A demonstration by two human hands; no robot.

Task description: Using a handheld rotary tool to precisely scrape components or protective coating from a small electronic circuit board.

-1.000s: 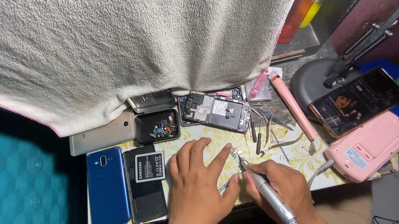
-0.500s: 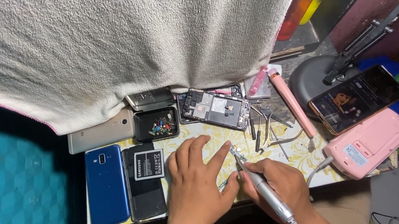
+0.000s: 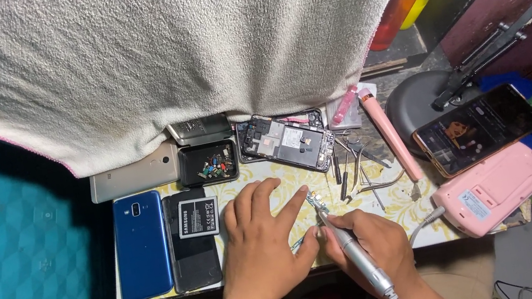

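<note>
My right hand (image 3: 374,246) grips a silver pen-shaped electric screwdriver (image 3: 349,246), tip pointing up onto a tiny circuit part (image 3: 317,200) on the patterned table mat (image 3: 403,206). My left hand (image 3: 262,239) lies flat on the mat beside it, fingers spread; its thumb and forefinger steady the small part and a thin metal piece (image 3: 301,242). An opened phone with bare circuitry (image 3: 286,143) lies just beyond my hands.
A blue phone (image 3: 141,244), a black phone with a battery on it (image 3: 194,243) and a silver phone (image 3: 135,177) lie left. A black tray of small screws (image 3: 209,163), tweezers (image 3: 358,167), a pink tool (image 3: 388,134), a lit phone (image 3: 476,129), a pink box (image 3: 493,188). White towel (image 3: 179,49) overhangs.
My hands have barely moved; the screwdriver tip has shifted slightly on the small part, and my left fingers have closed in a little toward it.
</note>
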